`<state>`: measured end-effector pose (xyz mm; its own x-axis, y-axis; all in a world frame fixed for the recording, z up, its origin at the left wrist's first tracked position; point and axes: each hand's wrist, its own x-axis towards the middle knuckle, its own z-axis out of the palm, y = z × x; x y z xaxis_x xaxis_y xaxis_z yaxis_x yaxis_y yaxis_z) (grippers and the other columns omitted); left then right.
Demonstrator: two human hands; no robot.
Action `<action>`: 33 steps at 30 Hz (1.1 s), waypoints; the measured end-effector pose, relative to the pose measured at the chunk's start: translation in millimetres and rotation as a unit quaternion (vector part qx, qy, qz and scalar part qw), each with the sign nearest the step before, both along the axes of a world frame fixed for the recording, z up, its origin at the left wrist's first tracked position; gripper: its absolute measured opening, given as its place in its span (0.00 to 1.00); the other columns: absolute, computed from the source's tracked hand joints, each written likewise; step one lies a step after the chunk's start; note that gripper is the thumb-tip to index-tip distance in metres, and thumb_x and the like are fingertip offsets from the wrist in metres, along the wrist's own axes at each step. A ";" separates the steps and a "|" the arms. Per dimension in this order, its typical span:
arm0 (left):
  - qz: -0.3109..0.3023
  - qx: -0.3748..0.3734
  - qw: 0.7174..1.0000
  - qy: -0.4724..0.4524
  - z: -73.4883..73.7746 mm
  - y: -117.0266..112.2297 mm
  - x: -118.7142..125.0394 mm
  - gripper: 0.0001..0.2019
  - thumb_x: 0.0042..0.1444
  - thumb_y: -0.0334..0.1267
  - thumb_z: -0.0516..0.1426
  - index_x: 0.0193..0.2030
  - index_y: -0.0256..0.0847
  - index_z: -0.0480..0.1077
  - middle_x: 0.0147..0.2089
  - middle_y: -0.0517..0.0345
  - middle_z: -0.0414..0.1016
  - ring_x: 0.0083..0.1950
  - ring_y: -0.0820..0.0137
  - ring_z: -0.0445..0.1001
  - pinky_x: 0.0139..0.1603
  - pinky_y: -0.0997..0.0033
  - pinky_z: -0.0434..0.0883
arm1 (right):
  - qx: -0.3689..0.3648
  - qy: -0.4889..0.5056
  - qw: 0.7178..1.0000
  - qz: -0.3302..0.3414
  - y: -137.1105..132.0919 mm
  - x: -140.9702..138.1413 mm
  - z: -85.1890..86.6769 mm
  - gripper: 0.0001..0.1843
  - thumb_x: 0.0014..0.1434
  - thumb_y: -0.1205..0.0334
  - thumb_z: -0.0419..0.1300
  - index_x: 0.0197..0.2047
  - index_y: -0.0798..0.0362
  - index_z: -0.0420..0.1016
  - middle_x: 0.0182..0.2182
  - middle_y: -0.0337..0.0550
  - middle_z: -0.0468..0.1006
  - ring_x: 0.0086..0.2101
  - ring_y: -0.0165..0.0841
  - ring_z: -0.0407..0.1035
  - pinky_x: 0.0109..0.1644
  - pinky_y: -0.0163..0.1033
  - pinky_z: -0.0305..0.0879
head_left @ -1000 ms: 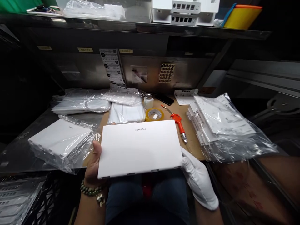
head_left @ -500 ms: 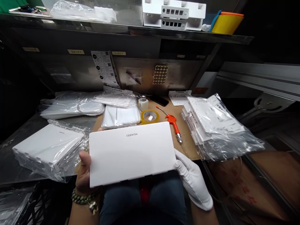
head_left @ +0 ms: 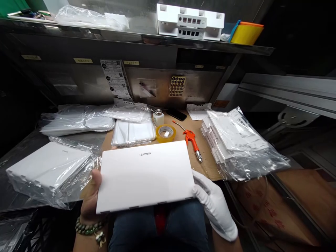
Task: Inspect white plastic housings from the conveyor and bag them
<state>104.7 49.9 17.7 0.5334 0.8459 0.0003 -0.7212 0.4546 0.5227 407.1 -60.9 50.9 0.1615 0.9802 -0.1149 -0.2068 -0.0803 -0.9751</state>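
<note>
A flat white plastic cover [head_left: 145, 178] marked HUAWEI, its lettering upside down to me, is held up above my lap. My bare left hand [head_left: 91, 196] grips its left edge, thumb at the side and the other fingers mostly hidden behind. At the lower right corner my right hand [head_left: 214, 204], in a white glove, closes on the edge. Just beyond the cover lie a roll of clear yellowish tape [head_left: 158, 137] and an orange air blow gun [head_left: 193, 140]. A similar white cover in clear plastic [head_left: 49, 162] sits to the left.
Bagged white panels [head_left: 236, 140] lie on the right. Stacked clear plastic bags [head_left: 73, 120] lie at the back left. A small white bottle [head_left: 158, 119] and a black phone [head_left: 177, 114] stand near the back panel. White housings [head_left: 190, 22] and a yellow cup [head_left: 246, 33] occupy the shelf.
The cover has tilted a little, its lower edge showing more of the notches. Both hands keep their hold. The whole view has shifted slightly.
</note>
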 end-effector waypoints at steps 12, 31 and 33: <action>0.025 -0.128 0.989 0.075 1.4 -6.2 5.9 0.31 0.70 0.53 0.51 0.77 0.60 0.46 0.62 0.55 0.79 0.60 0.55 0.79 0.67 0.51 0.71 | -0.010 -0.209 0.962 -0.173 49.4 -3.7 0.2 0.31 0.69 0.46 0.54 0.71 0.49 0.65 0.26 0.36 0.75 0.24 0.30 0.68 0.29 0.34 0.68; -0.024 -0.069 0.997 -0.040 7.2 -11.5 5.7 0.26 0.70 0.60 0.43 0.73 0.67 0.56 0.68 0.62 0.72 0.64 0.57 0.75 0.69 0.54 0.68 | 0.023 -0.129 0.978 -0.162 32.5 -15.8 19.5 0.27 0.68 0.48 0.59 0.66 0.47 0.73 0.27 0.37 0.75 0.25 0.28 0.64 0.28 0.32 0.66; -0.011 -0.065 0.996 -0.052 6.6 -12.2 7.1 0.27 0.71 0.58 0.43 0.75 0.64 0.53 0.68 0.60 0.72 0.63 0.57 0.76 0.69 0.54 0.68 | 0.021 -0.134 0.978 -0.161 31.7 -15.7 17.0 0.26 0.68 0.47 0.59 0.66 0.47 0.73 0.27 0.36 0.74 0.25 0.27 0.64 0.27 0.32 0.66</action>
